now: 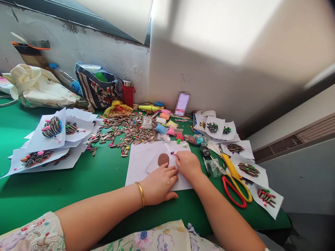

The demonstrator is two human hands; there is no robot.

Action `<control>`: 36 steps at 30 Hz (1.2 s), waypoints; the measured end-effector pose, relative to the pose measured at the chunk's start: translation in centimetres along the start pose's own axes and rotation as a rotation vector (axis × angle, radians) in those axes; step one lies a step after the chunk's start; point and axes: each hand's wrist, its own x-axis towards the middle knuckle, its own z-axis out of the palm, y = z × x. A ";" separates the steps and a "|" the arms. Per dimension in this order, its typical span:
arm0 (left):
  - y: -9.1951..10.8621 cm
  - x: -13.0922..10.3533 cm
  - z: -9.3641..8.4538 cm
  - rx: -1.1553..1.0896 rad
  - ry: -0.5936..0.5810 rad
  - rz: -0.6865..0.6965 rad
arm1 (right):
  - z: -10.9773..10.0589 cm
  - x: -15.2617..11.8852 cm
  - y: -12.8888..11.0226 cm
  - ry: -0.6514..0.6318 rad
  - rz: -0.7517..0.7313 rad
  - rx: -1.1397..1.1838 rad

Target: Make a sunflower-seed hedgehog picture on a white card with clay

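My left hand (161,183) lies flat with fingers stretched out on a small white card, next to a flat round brown clay disc (163,159). The card rests on larger white paper (136,174). Just right of the disc, my right hand (188,165) pinches a small pink piece with a dark tip (173,153), held low over the paper; its exact kind is too small to tell. Beyond the right hand are a green clay ball (178,141) and a pale green bit (185,144) on the paper.
Sunflower seeds (141,134) spread behind the paper beside bagged coloured clay (161,128). Finished seed-and-clay cards lie stacked left (52,129) and along the right (248,169). Red-yellow scissors (237,190) and a black marker (206,165) lie right. A red bottle (127,94) stands by the wall.
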 end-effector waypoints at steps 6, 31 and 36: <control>-0.1 -0.2 0.3 -0.003 0.014 0.002 | -1.6 -1.0 1.0 -0.092 0.052 0.061; -1.0 0.3 -0.9 -0.050 0.158 0.049 | 1.7 0.8 1.5 0.144 -0.062 0.176; -4.7 0.4 -2.6 0.001 0.241 -0.077 | 1.5 0.8 1.8 0.169 -0.046 0.214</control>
